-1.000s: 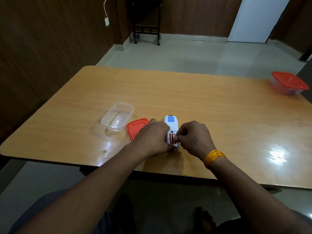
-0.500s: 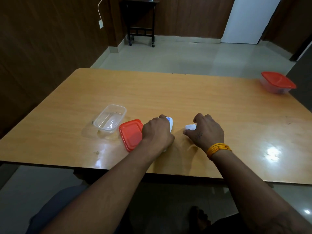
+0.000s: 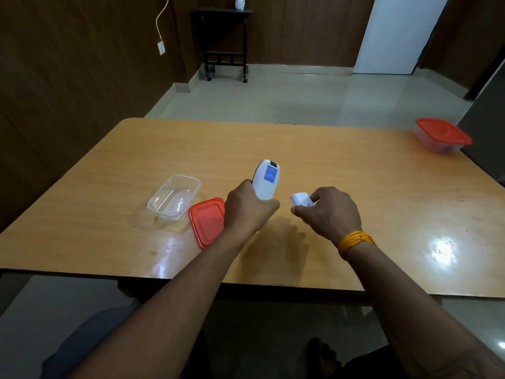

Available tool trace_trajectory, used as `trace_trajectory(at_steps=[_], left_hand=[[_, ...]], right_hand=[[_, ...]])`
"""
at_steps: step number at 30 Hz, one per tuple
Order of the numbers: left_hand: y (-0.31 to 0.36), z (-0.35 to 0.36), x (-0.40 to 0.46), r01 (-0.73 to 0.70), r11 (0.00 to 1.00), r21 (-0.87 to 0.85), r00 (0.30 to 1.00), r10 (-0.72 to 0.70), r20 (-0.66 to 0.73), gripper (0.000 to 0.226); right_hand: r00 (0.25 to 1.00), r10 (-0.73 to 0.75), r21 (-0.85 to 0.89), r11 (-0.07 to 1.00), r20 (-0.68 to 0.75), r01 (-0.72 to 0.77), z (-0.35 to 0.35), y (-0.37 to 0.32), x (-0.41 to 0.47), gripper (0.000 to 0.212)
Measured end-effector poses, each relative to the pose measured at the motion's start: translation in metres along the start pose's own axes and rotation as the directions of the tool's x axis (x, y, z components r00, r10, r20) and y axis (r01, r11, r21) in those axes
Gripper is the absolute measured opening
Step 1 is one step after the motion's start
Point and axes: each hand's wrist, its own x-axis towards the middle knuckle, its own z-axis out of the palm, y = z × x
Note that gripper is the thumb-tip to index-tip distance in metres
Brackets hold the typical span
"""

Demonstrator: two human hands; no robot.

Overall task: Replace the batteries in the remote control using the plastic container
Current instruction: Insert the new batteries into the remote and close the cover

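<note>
Left hand (image 3: 250, 207) curled round lower end of white remote control (image 3: 265, 180), lifted off table (image 3: 341, 173), tip toward 12 o'clock | right hand (image 3: 330, 212) at 3 o'clock, fingers pinching white battery cover (image 3: 300, 199) | open plastic container (image 3: 173, 196) and red lid (image 3: 207, 221) at 9 o'clock | likely light, rigid, smooth; best held by the long sides

Left hand (image 3: 250, 212) gripped white remote (image 3: 266, 180), back side up, tilted off the table (image 3: 355, 187). Right hand (image 3: 329, 212) pinched small white battery cover (image 3: 300, 199) just right of it. Clear container (image 3: 175, 196) and red lid (image 3: 207, 221) lay left; lidded container (image 3: 442, 135) sat far right.
</note>
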Motion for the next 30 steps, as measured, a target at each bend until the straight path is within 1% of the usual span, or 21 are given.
trace_trajectory(at_steps=[1, 2, 3, 4, 5, 6, 8, 9, 10, 11, 12, 15, 18, 20, 26, 28, 30], left_hand=[[0.001, -0.002, 0.000, 0.057, 0.980, -0.190, 0.998, -0.049, 0.046, 0.039], [0.001, -0.003, 0.001, 0.120, 0.920, -0.373, 0.991, -0.088, 0.101, 0.034], [0.003, -0.005, 0.000, 0.178, 0.837, -0.517, 0.982, -0.116, 0.151, 0.029], [0.004, -0.007, -0.002, 0.212, 0.763, -0.610, 0.976, -0.130, 0.176, 0.024], [0.005, -0.009, -0.002, 0.227, 0.712, -0.664, 0.973, -0.142, 0.181, 0.016], [0.007, -0.011, -0.003, 0.248, 0.663, -0.706, 0.969, -0.157, 0.193, 0.014], [0.009, -0.017, -0.001, 0.311, 0.579, -0.754, 0.950, -0.193, 0.244, 0.048], [0.011, -0.019, -0.001, 0.324, 0.523, -0.788, 0.946, -0.186, 0.266, 0.059], [0.013, -0.021, -0.002, 0.328, 0.459, -0.825, 0.944, -0.175, 0.278, 0.062], [0.016, -0.022, -0.004, 0.319, 0.425, -0.847, 0.947, -0.171, 0.271, 0.060], [0.018, -0.023, -0.007, 0.316, 0.406, -0.858, 0.948, -0.170, 0.268, 0.057], [0.022, -0.025, -0.015, 0.314, 0.415, -0.854, 0.948, -0.182, 0.260, 0.052], [0.025, -0.027, -0.020, 0.323, 0.417, -0.850, 0.945, -0.191, 0.265, 0.051], [0.027, -0.027, -0.023, 0.325, 0.416, -0.850, 0.945, -0.184, 0.271, 0.050], [0.027, -0.026, -0.026, 0.330, 0.381, -0.864, 0.943, -0.169, 0.286, 0.052], [0.026, -0.025, -0.026, 0.345, 0.392, -0.853, 0.938, -0.178, 0.297, 0.058], [0.027, -0.025, -0.029, 0.344, 0.419, -0.840, 0.938, -0.182, 0.294, 0.057]], right_hand=[[1.000, -0.018, 0.025, 1.000, -0.023, 0.018, -0.001, -0.003, -0.002, 0.043], [0.998, -0.037, 0.055, 0.998, -0.048, 0.040, -0.002, -0.007, -0.005, 0.043], [0.996, -0.053, 0.098, 0.993, -0.070, 0.060, -0.003, -0.010, -0.008, 0.042], [0.994, -0.067, 0.149, 0.986, -0.086, 0.080, -0.005, -0.014, -0.011, 0.041], [0.991, -0.088, 0.194, 0.975, -0.097, 0.106, -0.006, -0.017, -0.015, 0.041], [0.988, -0.116, 0.230, 0.963, -0.101, 0.137, -0.007, -0.021, -0.020, 0.040], [0.982, -0.163, 0.291, 0.939, -0.096, 0.184, -0.007, -0.030, -0.029, 0.040], [0.980, -0.179, 0.316, 0.928, -0.090, 0.198, -0.006, -0.033, -0.033, 0.039], [0.977, -0.195, 0.333, 0.919, -0.084, 0.212, -0.003, -0.037, -0.037, 0.038], [0.974, -0.212, 0.348, 0.910, -0.079, 0.227, 0.000, -0.040, -0.040, 0.037], [0.970, -0.231, 0.360, 0.901, -0.075, 0.243, 0.004, -0.043, -0.043, 0.037], [0.959, -0.273, 0.369, 0.886, -0.076, 0.281, 0.013, -0.049, -0.050, 0.037], [0.955, -0.278, 0.349, 0.889, -0.104, 0.297, 0.016, -0.049, -0.048, 0.038], [0.957, -0.266, 0.356, 0.888, -0.118, 0.291, 0.016, -0.046, -0.045, 0.038], [0.963, -0.255, 0.384, 0.883, -0.090, 0.269, 0.016, -0.044, -0.044, 0.037], [0.965, -0.249, 0.403, 0.877, -0.084, 0.261, 0.018, -0.044, -0.044, 0.035], [0.967, -0.240, 0.409, 0.877, -0.081, 0.252, 0.020, -0.044, -0.045, 0.034]])
